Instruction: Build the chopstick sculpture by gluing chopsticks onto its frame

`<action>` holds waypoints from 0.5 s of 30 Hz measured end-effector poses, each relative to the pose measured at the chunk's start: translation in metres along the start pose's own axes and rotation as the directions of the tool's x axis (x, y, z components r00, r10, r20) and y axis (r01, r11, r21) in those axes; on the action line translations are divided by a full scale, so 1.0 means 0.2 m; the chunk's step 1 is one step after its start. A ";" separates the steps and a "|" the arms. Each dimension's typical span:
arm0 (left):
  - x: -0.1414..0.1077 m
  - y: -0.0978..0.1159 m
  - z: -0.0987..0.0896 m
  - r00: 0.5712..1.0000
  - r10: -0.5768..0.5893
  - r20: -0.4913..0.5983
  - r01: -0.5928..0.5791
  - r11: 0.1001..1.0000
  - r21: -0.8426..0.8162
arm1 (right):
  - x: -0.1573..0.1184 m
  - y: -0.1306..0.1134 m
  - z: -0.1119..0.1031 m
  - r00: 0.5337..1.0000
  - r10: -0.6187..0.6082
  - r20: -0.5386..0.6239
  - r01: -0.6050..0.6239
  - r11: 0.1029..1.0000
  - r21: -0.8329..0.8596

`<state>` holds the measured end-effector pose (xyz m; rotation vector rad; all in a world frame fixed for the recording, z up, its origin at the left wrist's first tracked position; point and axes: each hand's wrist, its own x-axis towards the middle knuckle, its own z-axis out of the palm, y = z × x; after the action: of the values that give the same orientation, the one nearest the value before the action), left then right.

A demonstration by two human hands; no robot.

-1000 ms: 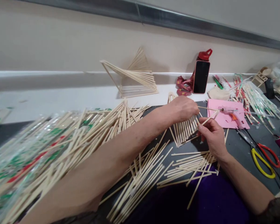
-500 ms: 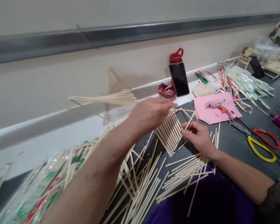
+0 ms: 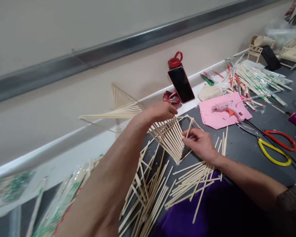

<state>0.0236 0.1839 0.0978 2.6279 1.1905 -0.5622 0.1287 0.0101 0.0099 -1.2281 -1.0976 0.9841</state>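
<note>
A twisted, ribbed frame of thin wooden sticks, chopstick-like, stands on the dark table, its slats fanning toward the wall. My right hand pinches a stick of this frame at its right side, thumb and forefinger closed together. Over the far upper edge of the frame reaches my left hand, back of the hand toward me. Its fingertips show only in part, and the rest of the fingers are hidden. Beyond my left hand, more slats run to a point at the left.
Loose sticks lie in front. Wrapped chopsticks are at left, more at right. A pink glue gun rests on pink paper, near scissors. A phone leans against a red-capped bottle.
My left hand has shifted left along the frame's upper edge, and the fanned slats show wider beneath it. My right hand keeps its pinch. The whole view has tilted slightly.
</note>
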 end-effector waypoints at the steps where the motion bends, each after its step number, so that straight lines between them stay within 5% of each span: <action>1: 0.00 0.00 0.00 1.000 -0.018 0.016 0.018 1.000 0.013 | 0.00 0.00 0.00 1.000 -0.002 0.007 0.002 1.000 -0.004; 15: -0.02 0.00 0.02 0.999 -0.020 -0.038 0.021 0.999 0.039 | 0.00 0.02 0.00 0.999 0.044 0.027 -0.046 0.997 0.063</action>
<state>0.0196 0.1794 0.0953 2.6732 1.2312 -0.5478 0.1298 0.0111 0.0069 -1.1961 -1.0551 1.0639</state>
